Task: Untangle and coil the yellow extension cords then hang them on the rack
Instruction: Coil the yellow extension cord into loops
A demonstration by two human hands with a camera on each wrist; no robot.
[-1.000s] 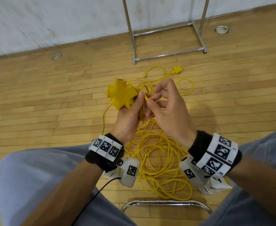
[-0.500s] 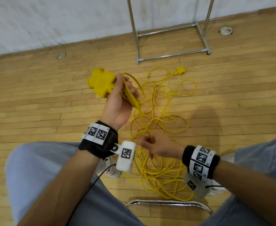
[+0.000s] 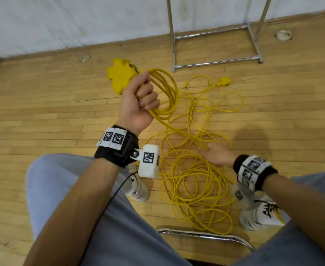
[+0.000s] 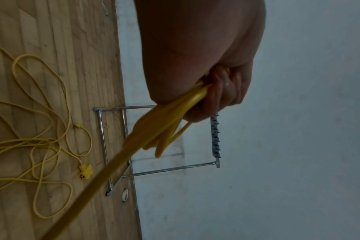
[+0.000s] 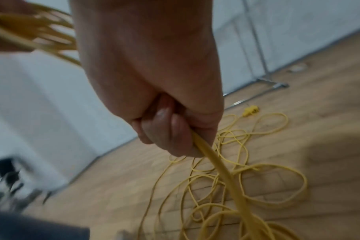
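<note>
My left hand (image 3: 142, 95) is raised and grips several coiled loops of yellow cord (image 3: 167, 95) together with a yellow multi-outlet block (image 3: 122, 73). In the left wrist view the curled fingers (image 4: 224, 91) clamp the loops (image 4: 164, 129). One strand runs down from the coil to my right hand (image 3: 215, 154), low over the floor, which grips it; in the right wrist view its fingers (image 5: 166, 129) curl round the cord (image 5: 216, 165). A loose tangle of yellow cord (image 3: 196, 185) lies on the floor between my legs. A second outlet end (image 3: 225, 81) lies near the rack.
A chrome rack (image 3: 215, 62) stands against the white wall; its top bar with hooks (image 4: 215, 138) shows in the left wrist view. My shoes (image 3: 261, 212) flank the cord pile. A chair's chrome edge (image 3: 205, 235) is below me. Round floor sockets (image 3: 85, 58) dot the wooden floor.
My hands have parted: the left lifted the coil and outlet block up and left, while the right slid down along the strand and out to the right, just above the floor pile.
</note>
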